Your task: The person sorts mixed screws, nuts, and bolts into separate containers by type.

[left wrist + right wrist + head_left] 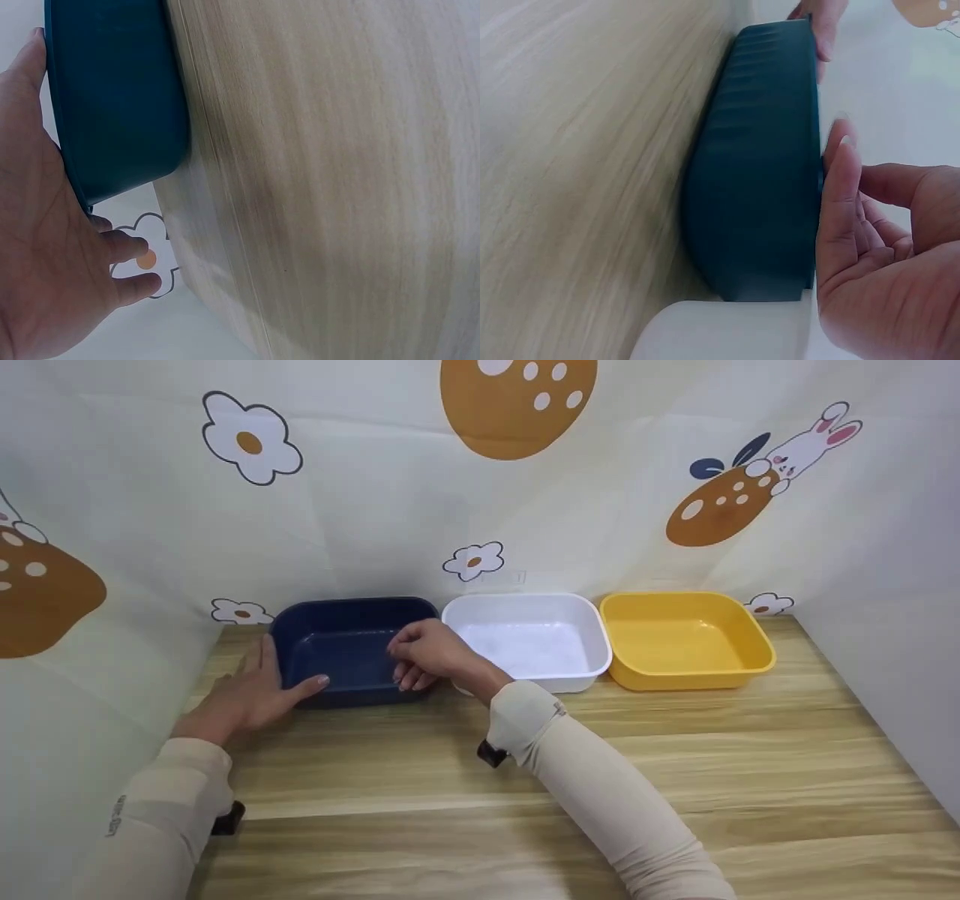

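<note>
Left grip (249,688) against the navy basin (356,697)

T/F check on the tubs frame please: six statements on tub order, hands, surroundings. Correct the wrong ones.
1. The white tub stands between the dark blue tub and the yellow tub. True.
2. In the head view, the yellow tub is leftmost of the three. False: it is rightmost.
3. The left hand is at the left end of the dark blue tub. True.
4. Both hands are over the yellow tub. False: both are at the dark blue tub, the right hand by its right end.
5. The wall behind the tubs is printed with flowers. True.
6. The tubs stand on black stone. False: they stand on a wood-grain table.
</note>
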Tool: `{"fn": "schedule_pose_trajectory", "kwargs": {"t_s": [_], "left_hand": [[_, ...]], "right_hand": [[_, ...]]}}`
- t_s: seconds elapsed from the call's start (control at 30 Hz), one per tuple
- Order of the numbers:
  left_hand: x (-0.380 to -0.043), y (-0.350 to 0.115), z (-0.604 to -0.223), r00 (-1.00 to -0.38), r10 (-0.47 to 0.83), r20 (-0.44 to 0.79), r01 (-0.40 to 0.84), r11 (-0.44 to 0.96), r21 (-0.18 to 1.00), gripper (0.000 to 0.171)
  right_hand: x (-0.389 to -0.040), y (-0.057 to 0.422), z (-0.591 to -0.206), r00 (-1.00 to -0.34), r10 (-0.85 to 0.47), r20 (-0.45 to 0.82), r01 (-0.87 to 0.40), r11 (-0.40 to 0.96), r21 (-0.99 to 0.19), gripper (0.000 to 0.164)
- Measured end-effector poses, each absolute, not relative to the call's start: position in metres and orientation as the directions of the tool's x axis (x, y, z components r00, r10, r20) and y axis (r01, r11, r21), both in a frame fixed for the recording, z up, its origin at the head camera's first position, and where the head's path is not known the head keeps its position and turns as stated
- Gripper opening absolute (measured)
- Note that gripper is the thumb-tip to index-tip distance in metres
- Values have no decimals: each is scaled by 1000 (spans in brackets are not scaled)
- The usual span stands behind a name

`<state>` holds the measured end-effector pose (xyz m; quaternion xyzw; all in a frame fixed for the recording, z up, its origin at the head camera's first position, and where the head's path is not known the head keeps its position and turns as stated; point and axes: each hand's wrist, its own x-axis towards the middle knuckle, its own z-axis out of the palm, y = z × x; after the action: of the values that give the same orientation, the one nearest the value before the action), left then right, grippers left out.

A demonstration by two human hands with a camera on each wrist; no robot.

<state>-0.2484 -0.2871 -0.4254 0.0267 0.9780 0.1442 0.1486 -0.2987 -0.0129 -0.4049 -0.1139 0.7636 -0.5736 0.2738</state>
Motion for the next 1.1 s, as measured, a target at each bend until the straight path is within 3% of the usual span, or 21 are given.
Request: {"fn": "schedule_pose_trajectory", "kwargs": {"t_s": [0.43, 1.1], "left_hand": [[-248, -286, -425, -955, 90, -284, 5, 958, 286, 124], [-248, -287, -425, -952, 109, -286, 27, 961, 276, 124]], "right_hand": [[-290, 13, -397, -802, -526, -284, 123, 320, -939, 20], [-260, 98, -393, -791, -505, -345, 143, 395, -907, 17]]}}
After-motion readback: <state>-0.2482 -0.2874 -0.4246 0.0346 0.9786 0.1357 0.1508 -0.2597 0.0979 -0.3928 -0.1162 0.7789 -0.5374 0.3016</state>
